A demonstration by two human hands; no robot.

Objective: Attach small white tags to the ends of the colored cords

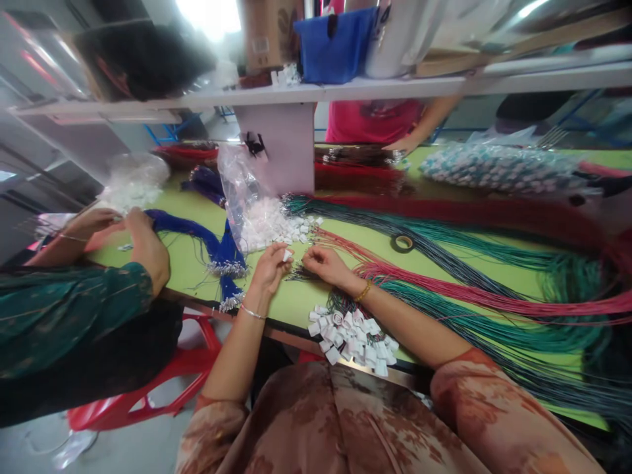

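Observation:
My left hand pinches a small white plastic connector between thumb and fingertips. Just to its right, my right hand has its fingers pressed together over the dark ends of some wires; whatever it grips is too small to make out. Behind both hands, loose white connectors spill from a clear plastic bag. Red wires, green wires and grey wires stretch away to the right. Below my right wrist, white connectors with wires attached lie heaped at the table edge.
A roll of dark tape sits on the grey wires. Blue wire bundles lie left of me, beside a co-worker's hands. Across the table is another person's hand. A shelf with a blue bin spans the back.

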